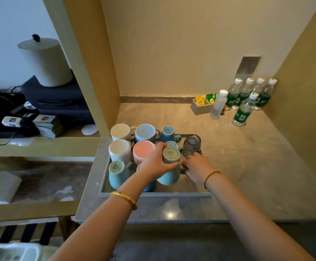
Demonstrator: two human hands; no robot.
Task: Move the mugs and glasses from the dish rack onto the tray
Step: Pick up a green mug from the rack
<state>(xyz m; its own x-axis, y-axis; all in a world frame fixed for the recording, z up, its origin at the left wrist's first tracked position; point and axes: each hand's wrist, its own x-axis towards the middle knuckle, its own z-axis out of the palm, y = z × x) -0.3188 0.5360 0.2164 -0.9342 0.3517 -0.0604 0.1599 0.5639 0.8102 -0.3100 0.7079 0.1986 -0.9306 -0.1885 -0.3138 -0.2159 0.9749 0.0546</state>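
At frame centre my left hand (154,162) grips an upturned teal mug (169,167) over the grey tray (153,194). My right hand (195,166) touches its side, fingers hidden.

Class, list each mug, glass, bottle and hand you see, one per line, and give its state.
Light blue ceramic mug: upside down, gripped by left hand.
Pink ceramic mug: upside down on grey tray.
Clear glass: upside down.
Green-labelled water bottles: upright, capped.
Right hand: at the mug's handle; grip hidden.
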